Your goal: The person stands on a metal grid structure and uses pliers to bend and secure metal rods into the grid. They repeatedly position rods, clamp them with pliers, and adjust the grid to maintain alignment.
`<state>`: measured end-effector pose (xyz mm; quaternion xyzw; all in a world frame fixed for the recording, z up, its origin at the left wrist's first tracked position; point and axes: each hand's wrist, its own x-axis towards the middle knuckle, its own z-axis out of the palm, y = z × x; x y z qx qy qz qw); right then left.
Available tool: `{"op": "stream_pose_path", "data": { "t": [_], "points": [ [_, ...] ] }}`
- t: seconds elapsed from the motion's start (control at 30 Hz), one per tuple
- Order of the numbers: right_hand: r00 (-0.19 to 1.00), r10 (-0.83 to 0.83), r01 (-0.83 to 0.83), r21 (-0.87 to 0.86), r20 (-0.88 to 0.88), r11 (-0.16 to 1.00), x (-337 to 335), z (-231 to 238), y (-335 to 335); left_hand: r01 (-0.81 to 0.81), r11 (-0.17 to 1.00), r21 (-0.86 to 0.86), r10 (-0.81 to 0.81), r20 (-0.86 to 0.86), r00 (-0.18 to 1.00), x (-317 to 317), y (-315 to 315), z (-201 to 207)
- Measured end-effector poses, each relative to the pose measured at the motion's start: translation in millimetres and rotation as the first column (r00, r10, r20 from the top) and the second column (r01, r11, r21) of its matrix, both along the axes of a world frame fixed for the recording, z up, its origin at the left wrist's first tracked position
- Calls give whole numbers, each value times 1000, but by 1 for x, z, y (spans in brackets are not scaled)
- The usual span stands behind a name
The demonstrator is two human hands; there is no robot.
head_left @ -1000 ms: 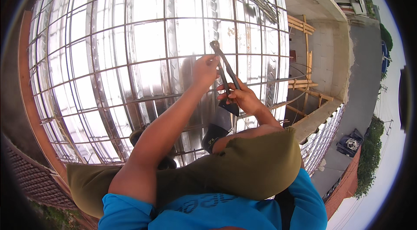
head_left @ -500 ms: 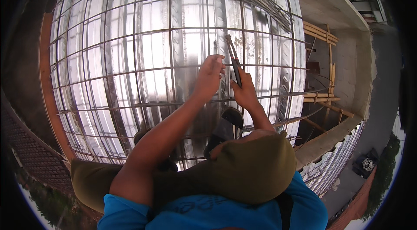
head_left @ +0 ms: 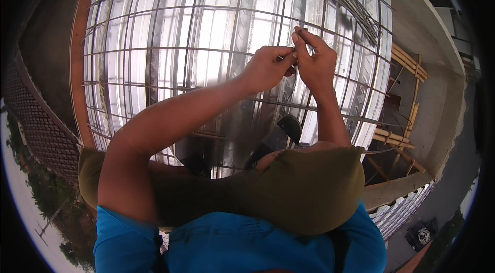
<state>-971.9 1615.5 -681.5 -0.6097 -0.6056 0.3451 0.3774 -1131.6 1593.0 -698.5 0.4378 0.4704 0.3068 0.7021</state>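
Both hands meet over the steel bar grid, close together above a ribbed metal sheet. My right hand [head_left: 318, 64] is closed, its thumb and forefinger pinched upward around the dark end of the long-handled pincers [head_left: 299, 30]; the rest of the tool is hidden by the fingers. My left hand [head_left: 269, 68] is closed too, its fingertips touching the right hand's palm side. What lies between the left fingers is too small and dark to make out. Thin crossing rebars [head_left: 216, 50] pass beneath both hands.
A bundle of short loose bars [head_left: 356, 9] lies on the mesh at the far right. Bamboo poles [head_left: 412, 113] stand in an opening beyond the sheet's right edge, beside a concrete wall [head_left: 446, 103]. A brown board [head_left: 77, 67] borders the left side. My shoe [head_left: 290, 127] rests on the mesh.
My hands have come together, the left reaching across to the right hand. The pincers, earlier in plain sight in my right hand, are now mostly covered. The view has shifted.
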Motion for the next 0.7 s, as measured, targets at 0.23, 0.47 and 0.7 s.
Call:
{"op": "stream_pose_path", "data": {
  "t": [0.23, 0.47, 0.7],
  "points": [
    [910, 179, -252, -156, -375, 955, -47, 44, 8, 377, 875, 302, -95, -658, 747, -121, 45, 120],
    [783, 618, -580, -440, -69, 686, -117, 123, 23, 326, 901, 286, -116, -565, 817, -193, 24, 160],
    [586, 810, -690, -544, -30, 478, -201, 106, 34, -45, 971, 236, 131, -360, 924, -255, -34, 79]
  ]
}}
